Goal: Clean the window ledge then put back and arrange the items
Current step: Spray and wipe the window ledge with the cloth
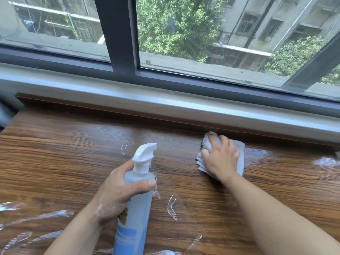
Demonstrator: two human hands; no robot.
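Note:
The wooden window ledge (73,162) spans the view below the window. My left hand (117,194) grips a translucent spray bottle (136,208) with a white trigger head, nozzle pointing right and away from me. My right hand (222,159) presses flat on a crumpled grey cloth (241,155) lying on the ledge near its back edge, right of centre. White streaks of sprayed foam (172,207) lie on the wood between my arms and at the lower left. A wet sheen shows on the wood to the right of the cloth.
A raised dark wood lip (110,109) runs along the back of the ledge, with a pale sill (128,96) and the dark window frame (117,43) behind it. No other items stand on the visible wood.

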